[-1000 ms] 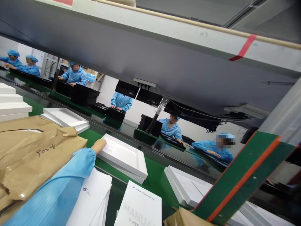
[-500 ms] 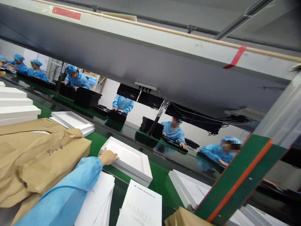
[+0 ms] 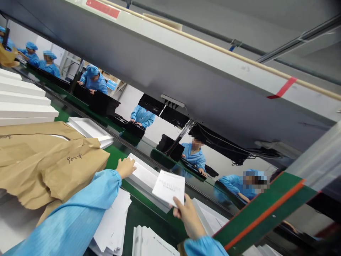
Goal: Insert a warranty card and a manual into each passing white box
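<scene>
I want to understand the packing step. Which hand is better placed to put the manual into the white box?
Probably the right hand: it holds the manual just above the white box. The left hand only rests on the box edge.

Booklet [image 3: 168, 186] covers the middle of the white tray [image 3: 141, 174]; its print is too blurred to read. Stack of booklets [image 3: 153, 243] is cut off by the bottom edge. Left hand [image 3: 126, 167] fingertips hidden over the tray rim. Co-workers' faces blurred.
</scene>
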`<action>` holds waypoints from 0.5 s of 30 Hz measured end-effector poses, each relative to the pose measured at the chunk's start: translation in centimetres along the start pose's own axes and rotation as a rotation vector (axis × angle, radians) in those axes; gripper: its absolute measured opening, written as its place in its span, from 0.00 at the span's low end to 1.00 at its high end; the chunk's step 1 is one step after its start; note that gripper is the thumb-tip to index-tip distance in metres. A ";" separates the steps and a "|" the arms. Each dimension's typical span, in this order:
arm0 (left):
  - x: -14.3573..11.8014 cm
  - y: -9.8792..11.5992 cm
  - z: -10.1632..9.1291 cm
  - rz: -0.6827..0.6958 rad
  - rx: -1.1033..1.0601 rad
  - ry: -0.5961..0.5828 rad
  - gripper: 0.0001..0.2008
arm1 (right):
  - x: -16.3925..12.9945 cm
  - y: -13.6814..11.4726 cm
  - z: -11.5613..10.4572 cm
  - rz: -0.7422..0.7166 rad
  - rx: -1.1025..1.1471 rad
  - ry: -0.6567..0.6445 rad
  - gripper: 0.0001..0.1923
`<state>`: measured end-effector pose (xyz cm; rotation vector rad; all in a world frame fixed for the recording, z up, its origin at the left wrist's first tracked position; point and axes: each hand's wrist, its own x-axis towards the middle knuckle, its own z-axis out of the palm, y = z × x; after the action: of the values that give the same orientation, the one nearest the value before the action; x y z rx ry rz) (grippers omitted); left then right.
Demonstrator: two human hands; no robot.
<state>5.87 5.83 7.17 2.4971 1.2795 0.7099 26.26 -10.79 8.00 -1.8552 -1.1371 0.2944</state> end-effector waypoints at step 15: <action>-6.2 -1.0 -2.0 -0.042 -0.189 -0.010 0.15 | 6.7 0.8 5.4 0.083 -0.827 -0.118 0.14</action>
<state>1.04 1.43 6.53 2.3143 1.1973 0.7691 27.18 -2.41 5.93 -2.6321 -1.3876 -0.0445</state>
